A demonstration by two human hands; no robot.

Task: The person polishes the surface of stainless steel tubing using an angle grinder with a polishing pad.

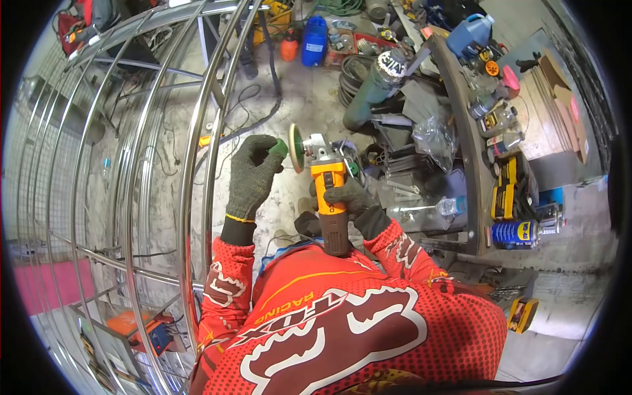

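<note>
My right hand [352,196], in a dark grey glove, is wrapped round the orange body of an angle grinder [330,191]. The grinder stands nearly upright against my front, its dark end low and its metal head at the top. A round disc [296,148] sits on the head, edge toward me, facing left. Just left of the disc is my left hand [254,174], gloved, with its fingers closed on a small green piece [279,149]. That piece is partly hidden by the fingers, and its exact shape cannot be made out.
Shiny metal tube framework [209,131] runs along the left. On the right stands a dark-edged bench [469,151] with bottles and a blue spray can [515,232]. A green gas cylinder [368,99], a blue container [315,43] and cables lie ahead.
</note>
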